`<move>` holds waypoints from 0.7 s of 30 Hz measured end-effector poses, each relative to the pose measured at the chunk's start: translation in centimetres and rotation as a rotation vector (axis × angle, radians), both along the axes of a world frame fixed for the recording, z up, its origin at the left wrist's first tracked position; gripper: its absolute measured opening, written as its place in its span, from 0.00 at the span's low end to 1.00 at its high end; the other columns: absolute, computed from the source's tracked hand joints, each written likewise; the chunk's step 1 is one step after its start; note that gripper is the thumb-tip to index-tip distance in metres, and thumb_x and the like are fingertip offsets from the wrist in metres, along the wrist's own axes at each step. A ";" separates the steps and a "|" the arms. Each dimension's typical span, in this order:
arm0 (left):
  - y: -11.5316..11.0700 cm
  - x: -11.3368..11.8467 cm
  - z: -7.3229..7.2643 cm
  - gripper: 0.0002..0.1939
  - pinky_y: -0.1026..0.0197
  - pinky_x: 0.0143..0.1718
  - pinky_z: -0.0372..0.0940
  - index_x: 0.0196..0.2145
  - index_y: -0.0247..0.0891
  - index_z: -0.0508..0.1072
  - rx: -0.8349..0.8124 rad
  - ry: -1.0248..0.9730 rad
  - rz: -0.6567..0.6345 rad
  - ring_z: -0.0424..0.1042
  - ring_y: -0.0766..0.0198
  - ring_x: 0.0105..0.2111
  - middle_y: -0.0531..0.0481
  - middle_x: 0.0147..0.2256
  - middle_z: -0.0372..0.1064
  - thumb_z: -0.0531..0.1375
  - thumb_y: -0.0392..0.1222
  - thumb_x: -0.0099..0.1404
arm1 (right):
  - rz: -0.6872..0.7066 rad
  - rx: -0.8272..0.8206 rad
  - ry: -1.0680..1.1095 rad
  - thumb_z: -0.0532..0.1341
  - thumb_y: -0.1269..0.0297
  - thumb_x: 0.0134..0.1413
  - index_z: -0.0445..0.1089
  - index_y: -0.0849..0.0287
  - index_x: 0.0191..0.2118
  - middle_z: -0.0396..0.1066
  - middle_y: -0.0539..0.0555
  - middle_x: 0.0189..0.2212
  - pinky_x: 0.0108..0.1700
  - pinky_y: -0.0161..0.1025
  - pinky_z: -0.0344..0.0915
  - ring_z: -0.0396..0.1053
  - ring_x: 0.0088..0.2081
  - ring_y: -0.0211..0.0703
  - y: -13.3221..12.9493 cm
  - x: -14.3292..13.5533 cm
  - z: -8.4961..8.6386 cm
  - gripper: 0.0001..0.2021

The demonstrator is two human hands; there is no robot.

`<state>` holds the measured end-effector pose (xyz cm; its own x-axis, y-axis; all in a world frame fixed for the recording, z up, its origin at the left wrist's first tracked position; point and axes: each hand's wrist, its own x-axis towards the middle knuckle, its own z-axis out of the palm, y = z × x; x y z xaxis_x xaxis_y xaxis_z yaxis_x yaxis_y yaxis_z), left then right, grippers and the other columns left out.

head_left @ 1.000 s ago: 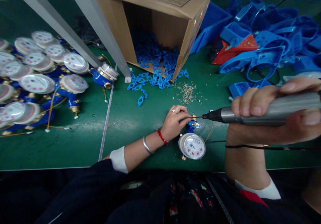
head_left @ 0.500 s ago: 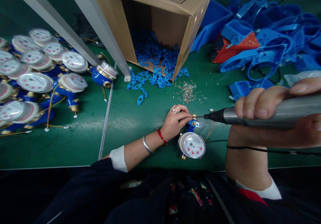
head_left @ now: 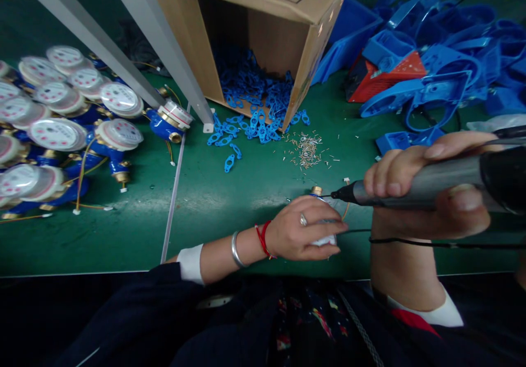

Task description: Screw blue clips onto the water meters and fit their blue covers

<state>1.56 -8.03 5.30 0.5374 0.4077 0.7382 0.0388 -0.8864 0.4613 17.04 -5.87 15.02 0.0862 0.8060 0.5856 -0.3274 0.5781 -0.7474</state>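
My left hand [head_left: 304, 229], with a ring, is laid over the water meter [head_left: 325, 240] and hides most of its dial; its fingers curl over the meter's top. A brass fitting [head_left: 316, 190] of the meter shows beyond the knuckles. In my right hand [head_left: 427, 178] is a grey electric screwdriver [head_left: 415, 183], held level with its black nose and thin bit pointing left. The bit's tip reaches the meter's blue neck, just behind my left hand. A thin wire with a white connector [head_left: 346, 180] stands out beside the meter.
Many screws [head_left: 308, 150] lie behind the meter. An open cardboard box [head_left: 320, 44] spills small blue parts [head_left: 261, 126]. Several meters [head_left: 57, 134] stand at left, near grey metal posts [head_left: 164, 44]. Blue plastic housings [head_left: 444, 66] and a red-orange object [head_left: 388, 76] fill the back right.
My left hand has moved from the screwdriver bit down onto the meter and now covers the dial. My right hand and the screwdriver have shifted slightly left.
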 end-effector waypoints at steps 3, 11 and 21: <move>-1.3 0.9 -0.3 0.15 0.58 0.49 0.65 0.37 0.34 0.72 0.167 0.076 -0.106 0.70 0.62 0.41 0.48 0.37 0.73 0.55 0.49 0.64 | 0.045 0.003 -0.020 0.63 0.63 0.44 0.67 0.60 0.37 0.62 0.46 0.16 0.13 0.36 0.57 0.58 0.15 0.36 -0.1 -0.3 -0.3 0.12; -1.7 1.4 -0.9 0.13 0.61 0.46 0.67 0.34 0.34 0.73 0.150 0.163 -0.096 0.70 0.62 0.39 0.47 0.34 0.73 0.55 0.46 0.65 | 0.120 -0.051 -0.070 0.64 0.63 0.44 0.66 0.57 0.37 0.63 0.45 0.17 0.15 0.35 0.60 0.61 0.17 0.36 -0.1 -0.8 -1.1 0.12; -1.9 1.5 -0.6 0.11 0.59 0.44 0.66 0.32 0.33 0.71 0.129 0.164 -0.107 0.70 0.63 0.35 0.47 0.30 0.71 0.56 0.43 0.64 | 0.296 -0.053 -0.180 0.65 0.62 0.42 0.65 0.56 0.36 0.65 0.47 0.18 0.16 0.38 0.58 0.61 0.17 0.37 -0.2 -1.2 -1.3 0.13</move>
